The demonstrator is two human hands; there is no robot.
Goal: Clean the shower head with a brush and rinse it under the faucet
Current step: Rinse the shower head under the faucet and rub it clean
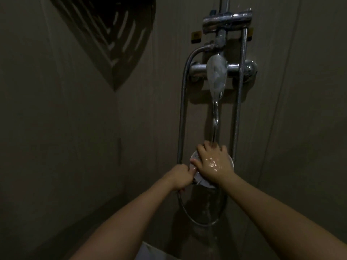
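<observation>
The chrome mixer faucet hung on the wall well above both hands, its stream falling onto the right hand. That hand lay spread, fingers fairly straight, flat over the shower head, covering most of its face. The left hand, just beside it, curled round the handle, whose long axis ran back toward me. No brush showed; the dim light hid the nozzles.
</observation>
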